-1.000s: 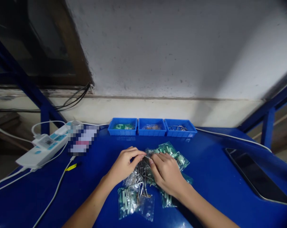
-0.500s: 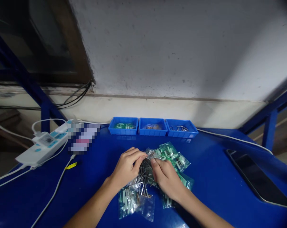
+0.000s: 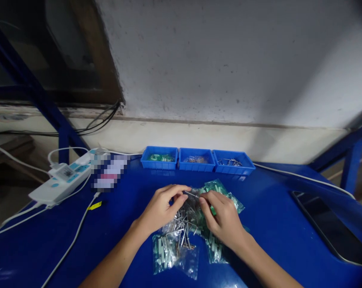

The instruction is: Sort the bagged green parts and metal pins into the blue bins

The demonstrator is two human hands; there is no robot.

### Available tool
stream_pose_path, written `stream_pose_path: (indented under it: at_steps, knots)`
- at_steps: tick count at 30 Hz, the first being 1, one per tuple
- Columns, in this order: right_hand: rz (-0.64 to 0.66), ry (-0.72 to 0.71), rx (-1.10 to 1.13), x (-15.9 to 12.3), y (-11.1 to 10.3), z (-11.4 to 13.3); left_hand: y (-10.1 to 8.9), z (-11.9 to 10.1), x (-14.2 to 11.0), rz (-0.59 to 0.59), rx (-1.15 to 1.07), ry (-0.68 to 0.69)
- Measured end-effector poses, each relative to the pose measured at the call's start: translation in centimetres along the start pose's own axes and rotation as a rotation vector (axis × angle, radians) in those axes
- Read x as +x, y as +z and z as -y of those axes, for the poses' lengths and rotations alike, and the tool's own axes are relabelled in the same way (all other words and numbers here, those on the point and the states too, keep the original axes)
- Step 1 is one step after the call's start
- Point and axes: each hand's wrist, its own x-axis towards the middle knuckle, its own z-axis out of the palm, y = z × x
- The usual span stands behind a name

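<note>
In the head view, a thin metal pin (image 3: pixel 192 194) spans the gap between my hands above a pile. My left hand (image 3: pixel 161 204) has thumb and forefinger about its left end. At the other end, the fingertips of my right hand (image 3: pixel 219 212) pinch it. Beneath lie many loose metal pins (image 3: pixel 183 230), heaped on clear plastic packets. One packet with pale green plugs (image 3: pixel 163 252) lies at the near left. More green packets (image 3: pixel 215 188) stick out behind and under my right hand, which partly hides them.
Three blue bins stand along the wall: the left bin (image 3: pixel 159 165) with green packets, the middle bin (image 3: pixel 196 165) with brownish parts, the right bin (image 3: pixel 235 169) with metal pins. A power strip (image 3: pixel 61 180) and cables lie left; a dark phone (image 3: pixel 327 228) lies right.
My hands have drawn slightly apart, so more of the metal pin shows between them. The whole view has shifted a little, with the bins now further right.
</note>
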Motion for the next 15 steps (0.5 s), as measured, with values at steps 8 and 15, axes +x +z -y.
stream_pose_path:
  at_steps: [8,15]
  knots:
    - [0.049,0.013,0.041,-0.1,0.3,0.8,0.5,0.9,-0.1,-0.006,0.077,0.008]
    - [0.022,-0.057,-0.078,0.2,0.5,1.0,0.5,1.4,-0.1,-0.072,0.056,-0.007]
